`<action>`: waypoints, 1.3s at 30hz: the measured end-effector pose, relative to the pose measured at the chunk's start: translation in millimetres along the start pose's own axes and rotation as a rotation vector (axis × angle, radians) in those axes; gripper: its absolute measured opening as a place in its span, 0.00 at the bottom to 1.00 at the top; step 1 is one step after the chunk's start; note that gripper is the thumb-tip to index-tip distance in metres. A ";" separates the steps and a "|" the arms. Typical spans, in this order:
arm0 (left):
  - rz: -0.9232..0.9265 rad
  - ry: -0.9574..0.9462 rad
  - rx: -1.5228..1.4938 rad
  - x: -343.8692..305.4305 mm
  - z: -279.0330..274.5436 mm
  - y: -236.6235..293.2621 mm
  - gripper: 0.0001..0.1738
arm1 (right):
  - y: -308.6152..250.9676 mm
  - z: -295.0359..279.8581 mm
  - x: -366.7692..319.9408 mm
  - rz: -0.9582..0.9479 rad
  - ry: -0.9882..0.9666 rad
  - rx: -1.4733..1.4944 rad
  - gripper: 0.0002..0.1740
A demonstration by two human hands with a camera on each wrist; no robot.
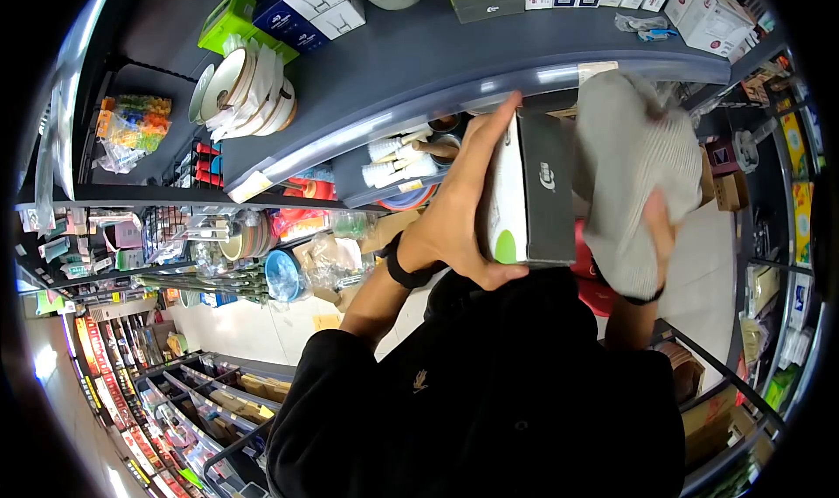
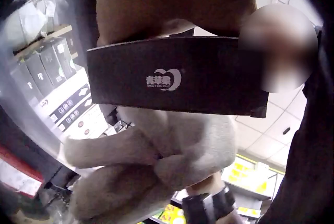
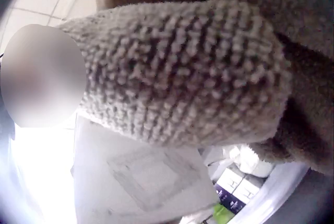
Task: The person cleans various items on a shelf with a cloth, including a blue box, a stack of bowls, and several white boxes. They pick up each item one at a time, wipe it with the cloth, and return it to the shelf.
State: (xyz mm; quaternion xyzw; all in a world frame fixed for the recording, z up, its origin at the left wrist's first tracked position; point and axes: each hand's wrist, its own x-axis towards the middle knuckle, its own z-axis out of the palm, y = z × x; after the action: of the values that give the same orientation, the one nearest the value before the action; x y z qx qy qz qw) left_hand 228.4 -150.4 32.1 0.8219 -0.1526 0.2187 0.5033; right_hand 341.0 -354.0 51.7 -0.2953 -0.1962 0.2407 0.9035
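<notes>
I operate with both grips loaded. The left grip (image 1: pixel 450 222) holds a carton (image 1: pixel 549 188): I see the fingers extended along its white side and the thumb bent in at the end nearest the person's body, so the spread is wide. The carton is a rigid rectangular block with straight edges and square corners; its narrow dark grey face, on the right-hand side of the left grip, bears a pale printed emblem (image 1: pixel 547 176), and its white side shows a rounded green patch (image 1: pixel 505 246). The right grip (image 1: pixel 662 227) holds a grey cloth (image 1: pixel 625 166), its digits pressed into the fabric. The cloth is soft and bundled into thick, rounded folds; the right wrist view resolves a coarse weave of raised, knobbly rows. It lies just beside the carton, between the two grips; I cannot tell whether they touch. A smooth, dark shelf (image 1: pixel 384 56) with a glossy rounded edge extends forward of both grips. Forward and left of the left grip, it carries a stack of round bowls (image 1: pixel 249 96) in crinkled wrapping and an angular bright green box (image 1: pixel 225 21). Closer to the left grip, on a lower level, lie brushes (image 1: pixel 406 161) with white bristle heads. A flexible black band (image 1: pixel 406 266) encircles the left wrist.
</notes>
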 end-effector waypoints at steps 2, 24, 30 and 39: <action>0.044 -0.050 0.142 7.2 -5.9 5.3 0.77 | -18.6 -5.9 10.2 -0.276 -0.449 -1.109 0.41; -0.009 -0.144 -0.124 3.6 10.3 2.5 0.79 | 4.7 -21.6 46.4 -0.333 -0.090 -1.187 0.29; -0.044 -0.020 0.089 8.1 -6.4 -3.0 0.78 | -21.5 -19.8 3.1 -0.013 0.075 -0.541 0.35; -0.076 -0.061 -0.024 9.2 -3.6 -15.0 0.76 | -0.3 -8.1 34.7 -0.393 -0.339 -1.242 0.27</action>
State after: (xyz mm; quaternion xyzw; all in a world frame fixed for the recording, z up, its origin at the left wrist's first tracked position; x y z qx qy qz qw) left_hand 242.6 -140.8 26.9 0.8273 -0.1394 0.1724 0.5162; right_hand 373.1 -338.7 53.2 -0.6772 -0.4875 -0.0427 0.5495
